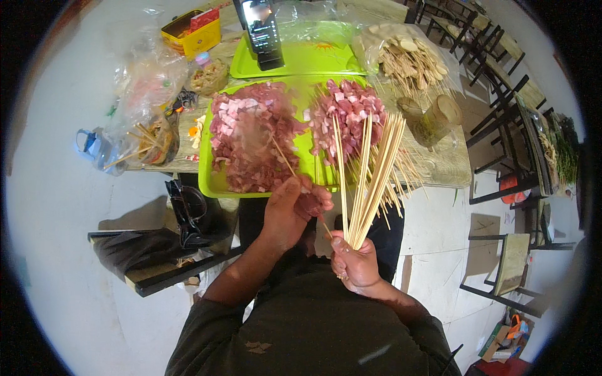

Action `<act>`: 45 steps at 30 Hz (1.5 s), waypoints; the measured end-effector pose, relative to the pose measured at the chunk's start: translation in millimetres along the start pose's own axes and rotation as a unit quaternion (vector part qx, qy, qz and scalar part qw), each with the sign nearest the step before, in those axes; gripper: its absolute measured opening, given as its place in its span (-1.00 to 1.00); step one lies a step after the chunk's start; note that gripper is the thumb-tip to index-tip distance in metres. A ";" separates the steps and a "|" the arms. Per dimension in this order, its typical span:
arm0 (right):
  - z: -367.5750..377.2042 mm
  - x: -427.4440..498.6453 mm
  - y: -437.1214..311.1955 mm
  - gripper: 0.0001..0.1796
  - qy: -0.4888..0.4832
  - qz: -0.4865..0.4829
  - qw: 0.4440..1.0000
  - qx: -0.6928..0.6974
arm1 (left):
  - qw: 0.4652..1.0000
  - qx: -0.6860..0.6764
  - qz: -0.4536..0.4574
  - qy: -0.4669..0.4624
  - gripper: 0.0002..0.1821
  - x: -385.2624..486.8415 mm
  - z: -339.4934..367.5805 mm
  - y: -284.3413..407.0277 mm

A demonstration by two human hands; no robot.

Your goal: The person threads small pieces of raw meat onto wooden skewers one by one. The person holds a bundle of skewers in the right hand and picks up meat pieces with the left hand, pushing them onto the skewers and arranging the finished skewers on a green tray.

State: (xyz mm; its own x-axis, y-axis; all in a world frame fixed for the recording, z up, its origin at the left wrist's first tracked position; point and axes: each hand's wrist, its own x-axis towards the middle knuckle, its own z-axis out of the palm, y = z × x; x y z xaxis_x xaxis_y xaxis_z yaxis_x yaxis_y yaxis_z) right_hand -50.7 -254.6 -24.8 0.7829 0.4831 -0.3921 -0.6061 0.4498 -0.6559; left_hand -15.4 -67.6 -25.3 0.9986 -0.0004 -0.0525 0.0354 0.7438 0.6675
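My left hand [287, 211] holds a piece of raw meat [308, 206] in its fingers, with a thin wooden skewer [284, 157] running through it. The skewer's lower end meets the fingertips of my right hand [355, 263], which also grips a fanned bundle of bare skewers [378, 188]. Beyond both hands lies a green tray [205, 176]. Loose diced meat [254, 136] fills its left part. On its right part, skewered meat pieces [345, 117] are piled, their sticks pointing over the near edge.
A phone [262, 35] stands on a second green tray [305, 61]. Around them are a yellow basket [200, 42], a bag of skewered slices [409, 56], a glass mug [439, 120] and a tub with sticks [157, 141]. A stool [164, 272] bearing a dark cloth stands lower left.
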 end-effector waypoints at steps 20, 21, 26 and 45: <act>0.9 -13.5 -12.5 -0.80 0.049 -0.036 0.997 -0.039 | 0.318 0.922 0.189 -0.115 -0.90 158.3 -53.4 61.8; 0.1 -12.4 -12.5 -0.80 0.050 -0.039 0.997 -0.039 | 0.299 0.930 0.168 -0.130 -0.89 167.2 -60.6 57.2; -5.8 -15.5 -11.8 -0.80 0.047 -0.056 0.996 -0.054 | 0.277 0.938 0.130 -0.163 -0.86 133.1 -21.6 84.7; -7.1 -1.1 3.6 -0.82 0.003 -0.017 0.998 -0.067 | 0.816 0.510 0.168 0.214 -0.74 52.3 -66.2 133.2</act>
State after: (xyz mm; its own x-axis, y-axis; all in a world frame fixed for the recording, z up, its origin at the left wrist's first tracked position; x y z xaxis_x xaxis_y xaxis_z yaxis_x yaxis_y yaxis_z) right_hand -52.8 -258.8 -31.3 0.8038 0.4641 -0.3723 -0.5555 0.3615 -0.7488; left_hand 39.0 75.7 11.7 0.8616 0.4848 0.1507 -0.0053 -0.2882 0.9575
